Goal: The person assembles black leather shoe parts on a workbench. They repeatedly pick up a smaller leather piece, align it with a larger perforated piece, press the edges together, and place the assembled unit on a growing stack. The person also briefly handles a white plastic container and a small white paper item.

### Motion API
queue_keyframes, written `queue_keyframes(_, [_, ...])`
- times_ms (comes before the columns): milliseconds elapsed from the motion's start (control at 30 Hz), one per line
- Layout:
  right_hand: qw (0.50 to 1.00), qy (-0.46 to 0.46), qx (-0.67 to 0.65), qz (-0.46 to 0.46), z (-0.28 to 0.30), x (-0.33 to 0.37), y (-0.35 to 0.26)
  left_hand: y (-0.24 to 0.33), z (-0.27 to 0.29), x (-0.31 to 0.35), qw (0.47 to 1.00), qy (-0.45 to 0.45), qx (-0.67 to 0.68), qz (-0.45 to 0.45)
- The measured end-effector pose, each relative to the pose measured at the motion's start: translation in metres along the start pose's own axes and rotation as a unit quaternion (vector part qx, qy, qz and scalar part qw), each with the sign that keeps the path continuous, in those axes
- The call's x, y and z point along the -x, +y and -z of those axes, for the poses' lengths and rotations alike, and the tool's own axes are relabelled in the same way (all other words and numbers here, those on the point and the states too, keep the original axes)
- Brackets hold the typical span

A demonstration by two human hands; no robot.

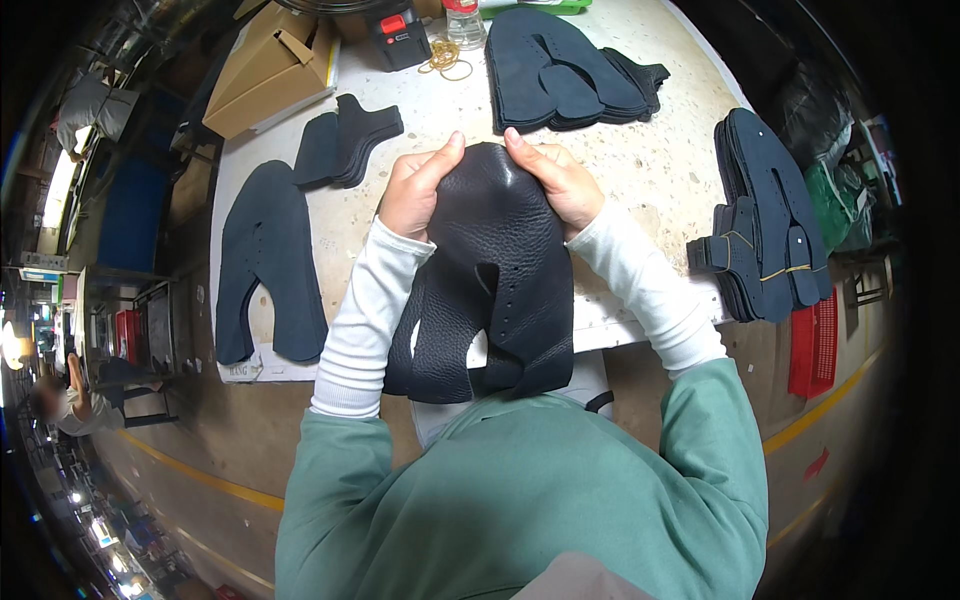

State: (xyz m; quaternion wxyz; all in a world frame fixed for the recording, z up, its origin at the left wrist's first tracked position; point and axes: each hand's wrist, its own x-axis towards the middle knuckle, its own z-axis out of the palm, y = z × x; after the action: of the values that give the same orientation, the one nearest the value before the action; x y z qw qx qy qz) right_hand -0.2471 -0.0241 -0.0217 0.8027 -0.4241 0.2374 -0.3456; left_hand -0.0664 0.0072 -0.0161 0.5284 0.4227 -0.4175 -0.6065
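In the head view, we hold a black, pebble-grained leather shoe-upper piece (495, 270) between both hands, above the near edge of the speckled pale worktable (640, 170). Our left hand (415, 190) is closed on the piece's upper left edge, thumb stretched up along the curved top; our right hand (555, 180) is closed on the upper right edge, thumb pressed against the leather beside the left thumb. Both hands are clamped on this one piece. It hangs down from the grip toward our chest, its two lower lobes split by a slot with a row of small punched holes, and its bottom edge meets our green sweatshirt (520, 490). White ribbed sleeves (365, 320) cover both forearms.

Left of the grip, a flat dark blue upper-shaped cut piece (265, 265) lies on the table, well apart from the hands. Just beyond the left hand sits a small stack of dark tongue-shaped cut pieces (345, 140). Straight beyond the grip lies a larger pile of dark blue cut uppers (560, 70), and near it a loose bunch of tan rubber bands (447, 58). Right of the grip, at the table's edge, stands a bundled stack of dark cut pieces (765, 220) bound with a band. Farther beyond and left of the grip rests a brown cardboard box (270, 70), with a black and red device (400, 35) beside it. Below the bundled stack, off the table, we see a red plastic crate (815, 345).
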Motion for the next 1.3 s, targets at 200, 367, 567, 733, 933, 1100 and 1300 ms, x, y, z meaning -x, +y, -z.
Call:
queue_keyframes(200, [0.999,0.03,-0.01,-0.017,-0.005,0.001,0.001,-0.003,0.0,-0.001,1.0,0.022,-0.008,-0.009])
queue_keyframes(367, [1.0,0.03,0.0,0.001,-0.001,0.0,0.001,-0.007,0.001,-0.003,0.997,0.037,-0.06,-0.035])
queue_keyframes(567, [0.987,0.037,0.141,0.074,0.023,-0.014,-0.003,-0.021,0.003,0.0,0.995,0.066,-0.058,-0.045])
queue_keyframes(733, [0.989,-0.061,0.126,0.036,0.021,-0.012,0.008,-0.016,0.0,0.008,0.995,0.089,0.0,-0.037])
queue_keyframes(933, [0.994,-0.075,0.077,0.013,0.012,-0.007,0.011,0.001,-0.003,0.02,0.994,0.093,0.052,0.017])
queue_keyframes(1100, [0.991,-0.071,0.112,0.036,0.01,-0.005,0.012,0.003,0.002,0.02,0.995,0.095,0.027,0.0])
queue_keyframes(1300, [0.989,-0.08,0.12,0.043,0.012,-0.003,0.01,0.001,0.004,0.022,0.995,0.092,0.029,0.011])
